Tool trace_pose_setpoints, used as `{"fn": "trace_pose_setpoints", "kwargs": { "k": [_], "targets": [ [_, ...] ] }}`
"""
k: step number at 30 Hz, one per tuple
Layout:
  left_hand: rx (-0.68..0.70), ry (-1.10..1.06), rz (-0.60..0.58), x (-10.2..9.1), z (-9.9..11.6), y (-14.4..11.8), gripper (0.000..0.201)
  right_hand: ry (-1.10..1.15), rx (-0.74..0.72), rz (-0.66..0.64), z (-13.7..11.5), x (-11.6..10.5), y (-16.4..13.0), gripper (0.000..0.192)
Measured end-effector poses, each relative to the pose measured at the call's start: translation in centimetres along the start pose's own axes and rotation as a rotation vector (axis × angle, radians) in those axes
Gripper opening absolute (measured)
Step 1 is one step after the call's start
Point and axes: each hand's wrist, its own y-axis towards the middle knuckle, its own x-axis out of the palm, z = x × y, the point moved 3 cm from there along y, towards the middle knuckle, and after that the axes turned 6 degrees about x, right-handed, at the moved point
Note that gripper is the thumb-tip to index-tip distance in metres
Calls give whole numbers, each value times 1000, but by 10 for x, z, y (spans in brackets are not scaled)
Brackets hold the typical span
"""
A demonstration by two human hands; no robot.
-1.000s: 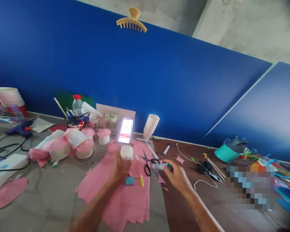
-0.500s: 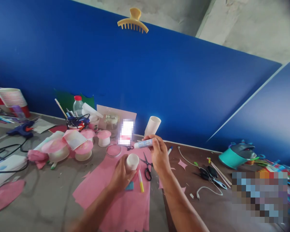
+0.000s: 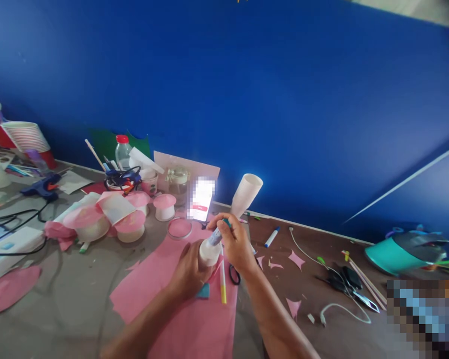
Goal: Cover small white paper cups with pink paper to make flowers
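Observation:
My left hand (image 3: 189,267) is wrapped round a small white paper cup (image 3: 209,254), its end facing up. In my right hand (image 3: 235,242) is a glue stick (image 3: 214,238), slanting down so that its tip meets the top of the cup. Some pink paper shows beside the cup, partly hidden by my fingers. Below both hands lie pink paper sheets (image 3: 194,324) with a yellow-ended marker (image 3: 223,279) and a small blue block (image 3: 203,290) on them. The scissors (image 3: 234,274) are mostly covered by my right hand.
Pink-topped white cups (image 3: 164,207) stand at the left, near a glue gun (image 3: 41,184). A lit phone (image 3: 202,199) leans against the back beside a tall white tube (image 3: 247,192). At right lie a blue-capped marker (image 3: 272,237), pink scraps, a white cable and pliers (image 3: 364,300).
My right hand has moved left and down, bringing the glue stick from above onto the cup's top. The camera view has tilted down. My left hand still holds the cup.

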Motion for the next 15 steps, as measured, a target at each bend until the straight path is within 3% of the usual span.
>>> {"fn": "trace_pose_setpoints", "kwargs": {
  "k": [8,15],
  "targets": [
    [-15,-2,-69,1,-3,1,44,51,85,-70,6,12,-8,23],
    [-7,17,-69,1,-3,0,38,335,122,-32,4,8,-7,28]
  ]
}}
